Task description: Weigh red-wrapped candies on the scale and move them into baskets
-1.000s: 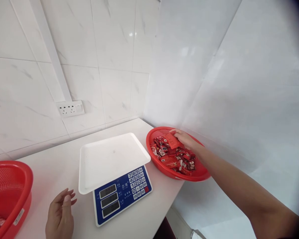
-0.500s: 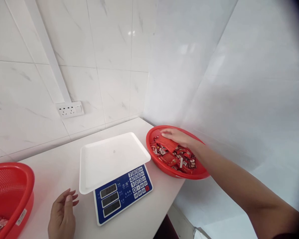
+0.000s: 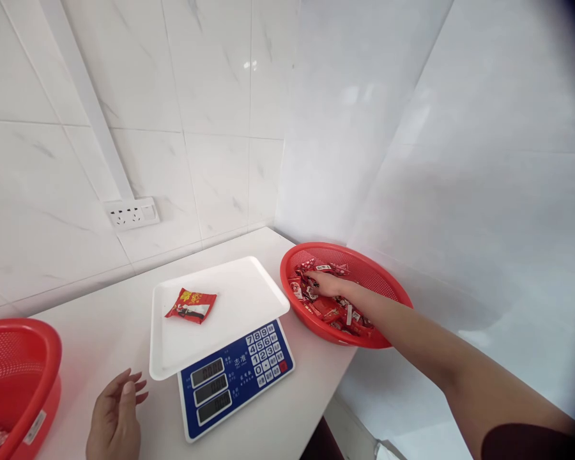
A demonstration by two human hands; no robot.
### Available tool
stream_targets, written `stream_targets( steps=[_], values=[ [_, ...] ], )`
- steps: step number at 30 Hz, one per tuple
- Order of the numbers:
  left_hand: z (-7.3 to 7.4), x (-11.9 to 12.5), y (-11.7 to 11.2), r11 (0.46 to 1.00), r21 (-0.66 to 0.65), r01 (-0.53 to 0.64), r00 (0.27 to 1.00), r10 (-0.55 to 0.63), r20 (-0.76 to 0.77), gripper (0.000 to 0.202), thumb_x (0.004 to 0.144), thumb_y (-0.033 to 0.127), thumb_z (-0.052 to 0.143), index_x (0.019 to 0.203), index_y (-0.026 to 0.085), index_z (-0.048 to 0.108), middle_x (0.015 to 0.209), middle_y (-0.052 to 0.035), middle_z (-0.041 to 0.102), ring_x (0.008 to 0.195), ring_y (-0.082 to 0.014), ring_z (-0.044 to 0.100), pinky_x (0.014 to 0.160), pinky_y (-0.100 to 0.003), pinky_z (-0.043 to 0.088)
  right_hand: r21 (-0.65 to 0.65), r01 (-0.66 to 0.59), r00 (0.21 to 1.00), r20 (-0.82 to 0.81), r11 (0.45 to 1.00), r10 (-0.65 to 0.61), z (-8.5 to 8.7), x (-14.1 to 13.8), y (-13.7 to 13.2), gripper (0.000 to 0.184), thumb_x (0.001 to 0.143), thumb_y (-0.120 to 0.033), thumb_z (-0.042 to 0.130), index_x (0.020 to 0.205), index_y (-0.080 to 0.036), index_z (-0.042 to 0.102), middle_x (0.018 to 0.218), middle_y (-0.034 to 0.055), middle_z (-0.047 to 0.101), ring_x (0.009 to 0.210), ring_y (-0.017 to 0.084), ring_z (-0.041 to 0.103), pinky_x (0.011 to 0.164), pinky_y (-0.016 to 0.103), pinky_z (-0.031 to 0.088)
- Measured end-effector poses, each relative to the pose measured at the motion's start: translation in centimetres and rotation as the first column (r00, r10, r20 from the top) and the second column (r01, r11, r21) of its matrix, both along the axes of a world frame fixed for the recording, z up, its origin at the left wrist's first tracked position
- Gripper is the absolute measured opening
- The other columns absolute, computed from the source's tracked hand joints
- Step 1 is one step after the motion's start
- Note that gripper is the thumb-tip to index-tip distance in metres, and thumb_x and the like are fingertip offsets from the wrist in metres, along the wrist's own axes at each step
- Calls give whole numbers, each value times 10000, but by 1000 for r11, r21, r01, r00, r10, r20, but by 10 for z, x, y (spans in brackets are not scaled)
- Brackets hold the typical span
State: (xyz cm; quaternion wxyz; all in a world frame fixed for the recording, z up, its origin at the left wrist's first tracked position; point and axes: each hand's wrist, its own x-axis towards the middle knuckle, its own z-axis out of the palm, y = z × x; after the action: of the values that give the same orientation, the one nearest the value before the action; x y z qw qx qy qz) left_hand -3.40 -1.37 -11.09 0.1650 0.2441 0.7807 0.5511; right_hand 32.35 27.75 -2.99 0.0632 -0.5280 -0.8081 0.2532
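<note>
Red packet (image 3: 192,306), yellow print at one end — lying flat, askew, on left half of white tray (image 3: 242,291). Tray shallow, raised rim, atop scale (image 3: 242,364) with blue panel, keypad, three displays. Red basket (image 3: 376,284), perforated walls, just right of scale — wrapped packets (image 3: 328,311), mostly red, heaped loosely inside, overlapping.

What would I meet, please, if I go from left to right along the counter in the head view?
First red basket → left hand → red packet on the white tray → number keypad → right hand inside the second red basket.
</note>
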Motion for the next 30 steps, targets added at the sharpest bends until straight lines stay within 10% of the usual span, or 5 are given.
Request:
stream_targets(
  steps=[6,15,23,30],
  values=[
    [-10,-6,-2,998,52,-19,1000,20,-20,488,786,571,458,1140,241,517,1066,-53,613,839,-230,627,783,-446,517,32,15,991,131,999,-19,-2,4,-2,301,895,-340,515,1154,-196,564,1166,79,595,1011,231,578,883,427,454],
    [-25,-12,3,990,143,-9,999,14,-33,488,793,525,476,1147,195,533,1019,-63,622,755,-183,630,738,-374,537,170,-2,999,44,986,-6,2,59,-100,408,890,-371,416,1295,-327,437,1083,53,668,872,249,619,717,340,451],
    [-29,-14,2,998,51,-28,998,30,-49,489,793,537,468,1157,216,531,999,-48,649,703,-178,643,721,-360,526,237,8,986,158,971,-47,16,-12,-11,257,883,-334,458,975,-184,645,929,121,682,808,225,611,709,304,410],
    [-25,-15,2,1000,-8,9,999,-9,-33,485,796,554,447,1140,223,536,969,-42,656,717,-193,652,701,-359,524,255,-40,947,318,966,-45,3,-16,12,204,842,-336,563,991,-213,626,984,97,663,880,233,606,766,347,433]
  ],
)
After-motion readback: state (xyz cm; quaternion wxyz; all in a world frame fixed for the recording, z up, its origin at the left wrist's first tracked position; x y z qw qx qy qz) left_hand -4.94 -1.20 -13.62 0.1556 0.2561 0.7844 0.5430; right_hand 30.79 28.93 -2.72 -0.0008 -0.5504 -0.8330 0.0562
